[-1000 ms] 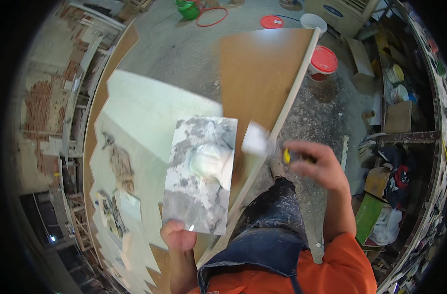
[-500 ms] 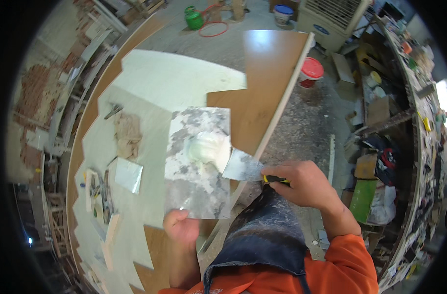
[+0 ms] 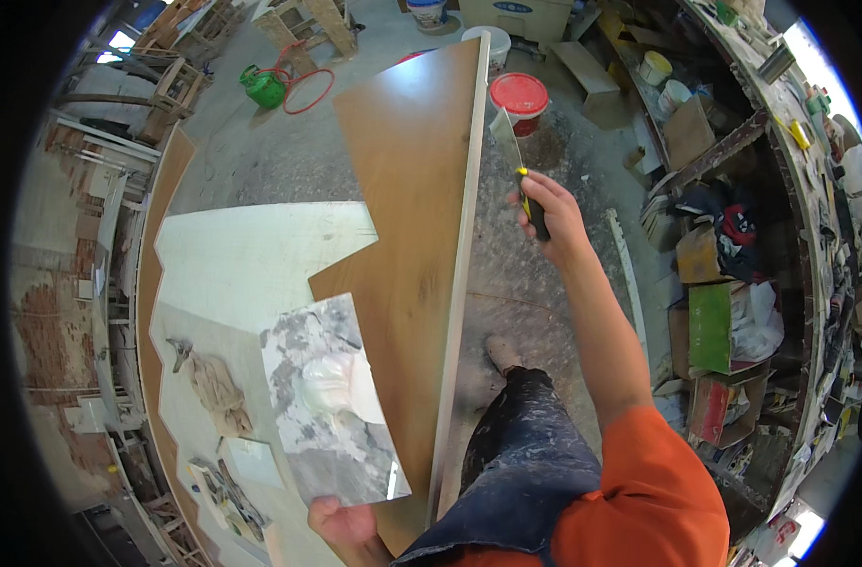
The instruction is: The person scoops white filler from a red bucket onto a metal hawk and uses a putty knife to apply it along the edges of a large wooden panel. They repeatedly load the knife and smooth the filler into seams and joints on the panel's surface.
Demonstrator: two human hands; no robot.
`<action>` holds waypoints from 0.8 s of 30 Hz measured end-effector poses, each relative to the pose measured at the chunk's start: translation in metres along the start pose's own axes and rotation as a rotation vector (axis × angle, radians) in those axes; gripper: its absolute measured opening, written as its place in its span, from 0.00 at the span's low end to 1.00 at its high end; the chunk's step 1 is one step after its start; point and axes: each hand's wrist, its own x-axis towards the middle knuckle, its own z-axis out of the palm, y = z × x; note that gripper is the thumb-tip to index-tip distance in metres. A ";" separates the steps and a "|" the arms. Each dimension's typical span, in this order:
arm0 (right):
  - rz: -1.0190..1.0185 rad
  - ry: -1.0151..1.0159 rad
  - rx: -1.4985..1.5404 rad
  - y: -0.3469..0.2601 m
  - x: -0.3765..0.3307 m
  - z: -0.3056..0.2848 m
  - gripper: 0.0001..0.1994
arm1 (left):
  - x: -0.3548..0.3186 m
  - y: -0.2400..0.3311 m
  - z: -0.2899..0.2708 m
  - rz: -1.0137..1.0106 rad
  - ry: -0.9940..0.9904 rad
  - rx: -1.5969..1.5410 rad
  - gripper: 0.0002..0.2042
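Putty knife (image 3: 508, 142) with a broad pale blade and a black-and-yellow handle was held in the right hand (image 3: 549, 213), the grip clenched around the handle with the arm stretched forward; the blade stood just beside the pale edge of the brown wooden board (image 3: 407, 189), near its far end, though whether it touched the edge could not be told; the board lay long and flat on the tabletop (image 3: 251, 265), its right edge running from far to near beside the person's dark, paint-spattered trouser leg (image 3: 525, 454). The left hand (image 3: 341, 529), low in the view, was grasping the near edge of a flat grey smeared mixing plate (image 3: 332, 402), fingers closed under it; a lump of white filler (image 3: 332, 387) sat near the plate's middle; the plate hung over the near part of the board and the white sheet beside it. On the tabletop to the left lay a crumpled tan rag (image 3: 213, 387) and a small pale square piece (image 3: 253, 461), well apart from both hands. On the dusty floor beyond the board stood a bucket with a red lid (image 3: 519, 94), and farther left a green container (image 3: 265, 87) with a red hoop (image 3: 308, 90) beside it; cluttered shelves (image 3: 733, 283) ran along the right side.
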 end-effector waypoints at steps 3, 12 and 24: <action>0.002 0.043 0.012 0.010 0.035 0.003 0.21 | 0.005 -0.008 0.004 0.081 0.025 0.110 0.44; -0.024 0.109 -0.105 0.015 0.082 -0.001 0.20 | 0.014 -0.011 0.018 0.034 0.115 0.142 0.43; 0.019 0.153 -0.396 0.022 0.054 0.000 0.21 | 0.018 -0.015 0.028 0.067 0.119 0.199 0.43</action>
